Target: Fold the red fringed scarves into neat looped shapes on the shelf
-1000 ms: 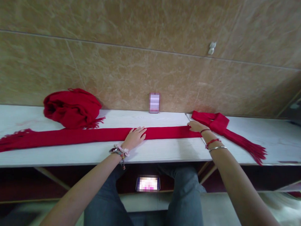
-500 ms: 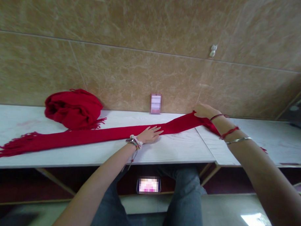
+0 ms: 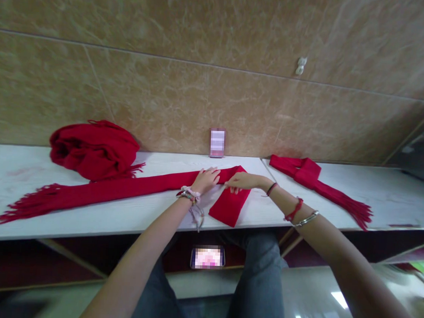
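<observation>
A long red scarf (image 3: 120,193) lies stretched along the white counter, its fringe at the left. Toward its right end it is folded over at a slant, with a short flap (image 3: 229,209) angled toward the front edge. My left hand (image 3: 205,179) lies on the scarf just left of the fold, fingers stretched out. My right hand (image 3: 246,180) is at the fold with bent fingers closed on the scarf cloth; its fingertips are partly hidden.
A bundled red scarf (image 3: 94,150) sits at the back left, and a folded fringed one (image 3: 310,174) lies at the right. A small upright card-like object (image 3: 217,143) leans on the tiled wall (image 3: 172,97). A phone (image 3: 207,257) rests below the counter (image 3: 143,217).
My right hand has come left and toward me, folding the scarf's right end over into a slanted flap. My left hand stays on the scarf. The scarf at the right is now uncovered.
</observation>
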`<act>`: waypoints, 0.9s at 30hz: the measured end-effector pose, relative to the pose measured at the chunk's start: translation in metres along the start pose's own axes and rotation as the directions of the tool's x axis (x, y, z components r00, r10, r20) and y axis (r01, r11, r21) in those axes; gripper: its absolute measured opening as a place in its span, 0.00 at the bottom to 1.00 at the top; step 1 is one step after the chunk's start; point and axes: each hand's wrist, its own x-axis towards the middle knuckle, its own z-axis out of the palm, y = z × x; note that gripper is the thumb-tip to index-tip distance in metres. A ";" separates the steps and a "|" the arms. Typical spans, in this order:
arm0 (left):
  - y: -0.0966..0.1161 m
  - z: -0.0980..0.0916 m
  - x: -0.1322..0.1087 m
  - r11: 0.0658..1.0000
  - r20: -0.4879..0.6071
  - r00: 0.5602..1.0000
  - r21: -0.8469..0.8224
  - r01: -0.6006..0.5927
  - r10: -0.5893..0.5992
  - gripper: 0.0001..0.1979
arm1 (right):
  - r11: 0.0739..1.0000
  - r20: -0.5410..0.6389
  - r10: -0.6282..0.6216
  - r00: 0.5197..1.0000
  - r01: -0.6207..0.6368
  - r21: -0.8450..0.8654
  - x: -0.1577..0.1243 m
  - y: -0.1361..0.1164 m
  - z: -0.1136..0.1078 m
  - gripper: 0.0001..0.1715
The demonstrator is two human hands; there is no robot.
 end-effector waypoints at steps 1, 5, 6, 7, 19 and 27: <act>-0.007 0.000 -0.007 0.999 -0.007 0.999 0.016 0.035 -0.035 0.22 | 1.000 -0.087 0.018 0.996 -0.020 -0.014 0.002 0.011 0.000 0.20; -0.025 0.002 -0.027 0.995 0.030 0.996 0.056 0.081 -0.083 0.22 | 0.956 -0.402 -0.043 0.915 -0.078 -0.281 0.007 0.056 0.008 0.22; -0.027 0.003 -0.030 0.995 0.041 0.996 0.062 0.079 -0.081 0.23 | 0.944 -0.404 -0.063 0.913 -0.077 -0.322 0.009 0.064 0.015 0.23; -0.028 0.004 -0.031 0.995 0.050 0.996 0.068 0.075 -0.078 0.23 | 0.934 -0.386 -0.083 0.919 -0.063 -0.351 0.011 0.070 0.023 0.24; -0.021 0.000 -0.033 0.985 0.063 0.997 0.171 0.034 -0.045 0.23 | 0.914 -0.382 -0.255 0.888 0.093 -0.394 0.024 0.071 0.066 0.16; -0.025 0.005 -0.031 0.991 0.049 0.996 0.117 0.063 -0.070 0.24 | 0.931 -0.379 -0.216 0.900 0.073 -0.359 0.026 0.064 0.062 0.13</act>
